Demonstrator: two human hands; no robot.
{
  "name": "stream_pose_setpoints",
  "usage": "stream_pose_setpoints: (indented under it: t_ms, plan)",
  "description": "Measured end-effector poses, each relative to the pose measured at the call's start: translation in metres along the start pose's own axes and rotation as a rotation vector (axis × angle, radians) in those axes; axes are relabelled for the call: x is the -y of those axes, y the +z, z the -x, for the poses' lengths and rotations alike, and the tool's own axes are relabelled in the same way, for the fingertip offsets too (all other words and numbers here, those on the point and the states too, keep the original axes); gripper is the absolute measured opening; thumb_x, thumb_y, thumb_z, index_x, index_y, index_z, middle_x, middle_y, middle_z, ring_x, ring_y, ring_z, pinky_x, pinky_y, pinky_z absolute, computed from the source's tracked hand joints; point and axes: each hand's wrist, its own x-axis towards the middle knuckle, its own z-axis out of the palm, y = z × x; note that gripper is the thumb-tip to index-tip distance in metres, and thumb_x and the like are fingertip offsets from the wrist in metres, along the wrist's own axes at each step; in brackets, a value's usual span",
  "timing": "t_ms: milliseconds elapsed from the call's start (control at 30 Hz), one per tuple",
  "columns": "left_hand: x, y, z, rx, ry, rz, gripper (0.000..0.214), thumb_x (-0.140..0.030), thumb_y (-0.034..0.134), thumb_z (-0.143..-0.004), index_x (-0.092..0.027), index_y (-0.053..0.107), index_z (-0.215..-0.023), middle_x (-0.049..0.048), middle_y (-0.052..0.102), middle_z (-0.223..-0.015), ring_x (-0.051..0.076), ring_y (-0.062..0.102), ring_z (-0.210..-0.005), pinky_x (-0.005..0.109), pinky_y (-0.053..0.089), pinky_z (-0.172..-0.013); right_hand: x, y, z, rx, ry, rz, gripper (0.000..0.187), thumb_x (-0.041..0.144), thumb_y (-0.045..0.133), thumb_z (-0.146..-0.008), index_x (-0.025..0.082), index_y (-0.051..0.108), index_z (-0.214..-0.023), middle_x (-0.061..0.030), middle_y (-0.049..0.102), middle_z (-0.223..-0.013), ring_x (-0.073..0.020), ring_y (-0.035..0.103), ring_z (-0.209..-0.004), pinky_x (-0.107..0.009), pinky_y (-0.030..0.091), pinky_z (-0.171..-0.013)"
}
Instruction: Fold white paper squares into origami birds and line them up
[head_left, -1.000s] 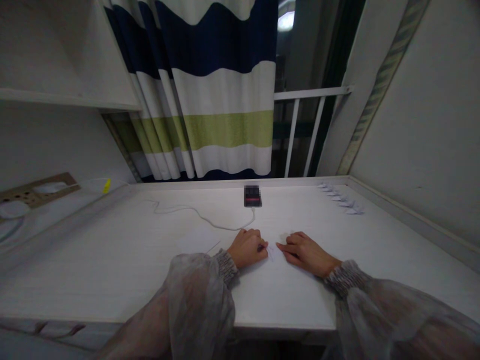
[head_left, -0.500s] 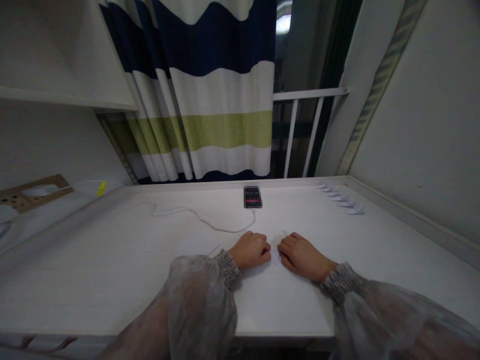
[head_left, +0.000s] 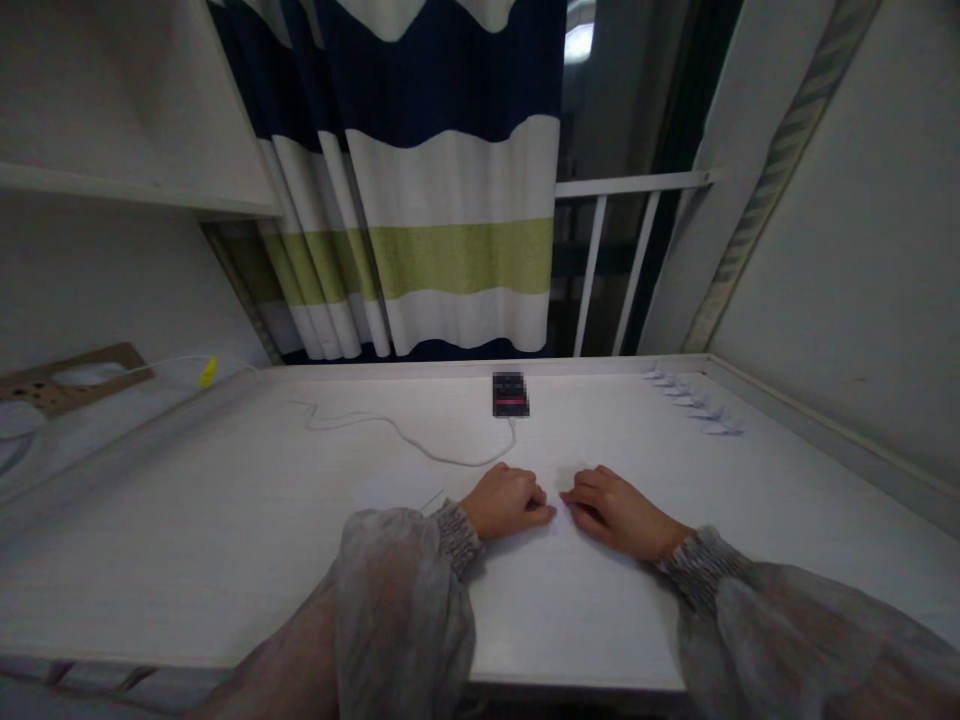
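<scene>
Between my two hands, low on the desk, is a small piece of white paper (head_left: pixel 558 513); it barely stands out from the white surface. My left hand (head_left: pixel 507 502) is closed, with its thumb and curled fingers at the paper's left side. On the other side my right hand (head_left: pixel 624 514) pinches at the paper's right part, its fingers bent and close together. A narrow gap separates the fingertips of the two hands. The paper's exact shape is too faint to make out.
Several folded white paper pieces (head_left: pixel 694 402) lie in a row at the back right of the white desk (head_left: pixel 225 540). A blurred dark device (head_left: pixel 510 395) with a white cable (head_left: pixel 420 448) sits near the back edge. A power strip (head_left: pixel 75 378) is at far left, a curtain (head_left: pixel 457 260) behind.
My right hand has shifted slightly right, and my left thumb now stretches out further towards it. The whole view has drifted a little.
</scene>
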Motion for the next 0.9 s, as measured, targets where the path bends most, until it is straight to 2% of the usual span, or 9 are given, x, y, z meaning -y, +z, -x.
stream_pose_setpoints:
  t_ms: [100,200,400,567,667,900]
  plan:
    - [0.006,0.004,-0.001,0.006,-0.013,0.157,0.034,-0.043,0.044,-0.077,-0.017,0.065,-0.069,0.0005,0.056,-0.061,0.01,0.049,-0.057,0.021,0.032,-0.056,-0.003,0.004,-0.006,-0.061,0.002,-0.107,0.025,0.032,0.045,-0.081,0.016,0.063,-0.09,-0.0076,0.054,-0.08,-0.0171,0.049,-0.077,-0.031,0.037,-0.07]
    - [0.011,0.01,-0.002,-0.002,-0.07,0.308,0.029,-0.042,0.053,-0.072,-0.017,0.067,-0.077,0.0004,0.058,-0.064,0.009,0.05,-0.058,0.019,0.032,-0.054,-0.008,0.01,-0.012,-0.097,0.003,-0.211,0.024,0.034,0.049,-0.079,0.017,0.065,-0.084,-0.007,0.053,-0.079,-0.0165,0.049,-0.078,-0.03,0.039,-0.071]
    - [0.009,0.019,-0.011,-0.072,-0.31,0.513,0.032,-0.04,0.064,-0.061,-0.014,0.067,-0.078,0.0002,0.06,-0.065,0.01,0.05,-0.059,0.019,0.036,-0.055,-0.01,0.012,-0.015,-0.126,0.002,-0.332,0.024,0.031,0.046,-0.081,0.016,0.065,-0.076,-0.0049,0.052,-0.073,-0.0141,0.051,-0.071,-0.027,0.042,-0.065]
    - [0.004,0.019,-0.024,-0.087,-0.439,0.507,0.035,-0.035,0.07,-0.052,-0.016,0.065,-0.081,-0.0002,0.06,-0.074,0.011,0.052,-0.065,0.021,0.039,-0.059,-0.013,0.012,-0.02,-0.152,0.0,-0.364,0.025,0.027,0.042,-0.083,0.014,0.06,-0.071,-0.0046,0.052,-0.073,-0.0128,0.051,-0.068,-0.026,0.042,-0.064]
    - [0.005,0.02,-0.027,-0.173,-0.446,0.452,0.036,-0.038,0.068,-0.054,-0.016,0.065,-0.082,0.0009,0.058,-0.079,0.012,0.051,-0.068,0.023,0.04,-0.062,-0.019,0.016,-0.029,-0.173,-0.012,-0.336,0.023,0.025,0.041,-0.083,0.014,0.059,-0.073,-0.0052,0.053,-0.073,-0.0135,0.051,-0.07,-0.027,0.042,-0.065]
    - [0.022,0.025,-0.028,-0.236,-0.366,0.507,0.032,-0.031,0.07,-0.053,-0.014,0.065,-0.079,0.0014,0.052,-0.08,0.01,0.049,-0.069,0.023,0.041,-0.066,-0.027,0.019,-0.043,-0.172,0.017,-0.355,0.019,0.018,0.044,-0.081,0.013,0.06,-0.073,-0.005,0.053,-0.072,-0.0134,0.052,-0.07,-0.026,0.043,-0.066]
